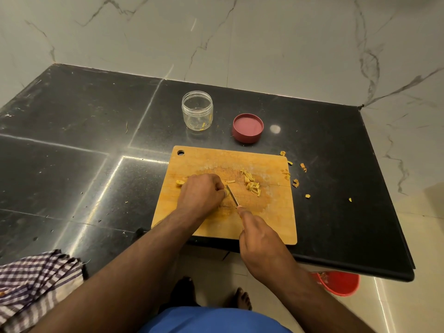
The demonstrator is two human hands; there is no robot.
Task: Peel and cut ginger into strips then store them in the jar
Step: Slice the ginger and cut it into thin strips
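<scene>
On the wooden cutting board [271,219] my left hand [200,192] curls over a piece of ginger [226,193], mostly hidden under the fingers. My right hand [258,233] grips a knife [232,195], its handle hidden in the fist, index finger along the spine, blade right beside my left fingertips. A small pile of ginger strips [251,184] lies on the board to the right of the blade. Another ginger chunk [179,182] sits left of my left hand. The clear jar [197,110] stands open behind the board with a few strips at its bottom.
The jar's pink lid [248,128] lies upside down right of the jar. Peel scraps [296,182] are scattered on the black counter [72,140] off the board's right edge. A checked cloth [36,282] lies at the front left. A red bucket [341,283] stands on the floor below.
</scene>
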